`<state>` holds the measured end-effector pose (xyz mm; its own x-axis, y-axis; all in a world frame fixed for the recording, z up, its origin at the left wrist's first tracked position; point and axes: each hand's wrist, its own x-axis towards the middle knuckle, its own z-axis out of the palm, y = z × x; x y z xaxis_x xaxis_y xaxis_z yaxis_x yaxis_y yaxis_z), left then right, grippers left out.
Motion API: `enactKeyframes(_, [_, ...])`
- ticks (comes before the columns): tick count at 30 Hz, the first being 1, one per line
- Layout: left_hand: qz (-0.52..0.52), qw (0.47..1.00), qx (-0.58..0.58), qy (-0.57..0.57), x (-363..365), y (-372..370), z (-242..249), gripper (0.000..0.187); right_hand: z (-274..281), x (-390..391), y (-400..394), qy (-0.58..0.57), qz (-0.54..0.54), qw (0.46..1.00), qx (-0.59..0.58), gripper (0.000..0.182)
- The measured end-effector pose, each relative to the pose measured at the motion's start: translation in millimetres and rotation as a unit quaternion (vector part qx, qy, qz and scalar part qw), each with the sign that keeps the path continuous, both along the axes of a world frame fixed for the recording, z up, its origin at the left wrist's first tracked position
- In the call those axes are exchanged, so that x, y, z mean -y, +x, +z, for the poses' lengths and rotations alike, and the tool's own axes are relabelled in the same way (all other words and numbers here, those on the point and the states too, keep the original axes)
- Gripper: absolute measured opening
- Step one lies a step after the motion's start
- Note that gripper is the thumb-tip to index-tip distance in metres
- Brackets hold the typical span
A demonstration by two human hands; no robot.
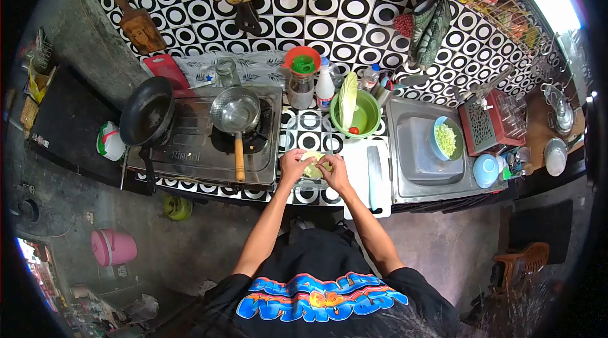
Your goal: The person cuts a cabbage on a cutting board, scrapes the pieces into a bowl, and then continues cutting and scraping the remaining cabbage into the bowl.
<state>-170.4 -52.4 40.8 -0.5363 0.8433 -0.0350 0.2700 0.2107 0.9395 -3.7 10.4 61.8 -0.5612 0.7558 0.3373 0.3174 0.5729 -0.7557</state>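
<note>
My left hand and my right hand meet at the counter's front edge, fingers curled in and pinching pale green vegetable pieces. The pieces lie in or over a clear container, whose outline is faint. To the right of my right hand, a knife rests on a white cutting board. Behind it stands a green bowl with a long napa cabbage piece and a small tomato.
At left are a stove, a wok and a wooden-handled saucepan. Bottles stand at the back. A blue bowl of chopped greens sits over the sink; another blue bowl is beside it.
</note>
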Motion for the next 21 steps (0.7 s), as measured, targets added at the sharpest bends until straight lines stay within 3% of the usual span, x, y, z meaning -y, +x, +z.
enactKeyframes(3, [-0.009,0.999,0.032,-0.026,0.5,-3.1,4.2,0.042,-3.2,-1.3,4.2,-0.023,-0.013,1.0,0.002,0.012])
enactKeyframes(4, [-0.019,0.999,0.028,0.017,-0.7,-4.0,-7.6,0.036,-3.7,-2.3,4.8,-0.023,-0.02,1.0,0.001,0.011])
enactKeyframes(7, [-0.02,1.0,0.0,0.001,-1.9,-8.8,-12.2,0.035,-1.7,-5.2,7.0,-0.023,-0.024,0.999,0.011,0.011])
enactKeyframes(11, [-0.041,0.999,0.021,-0.027,-1.0,-7.4,-2.2,0.044,3.6,-5.4,7.8,-0.053,-0.026,0.998,0.014,0.009])
enactKeyframes(14, [-0.049,0.998,-0.05,-0.002,7.2,1.6,17.6,0.048,-1.4,-7.7,8.4,-0.015,-0.018,1.0,0.012,0.011])
enactKeyframes(21, [-0.033,0.998,0.051,0.017,4.0,-0.4,-2.5,0.067,2.0,-11.2,12.4,-0.035,-0.021,0.999,-0.005,0.012])
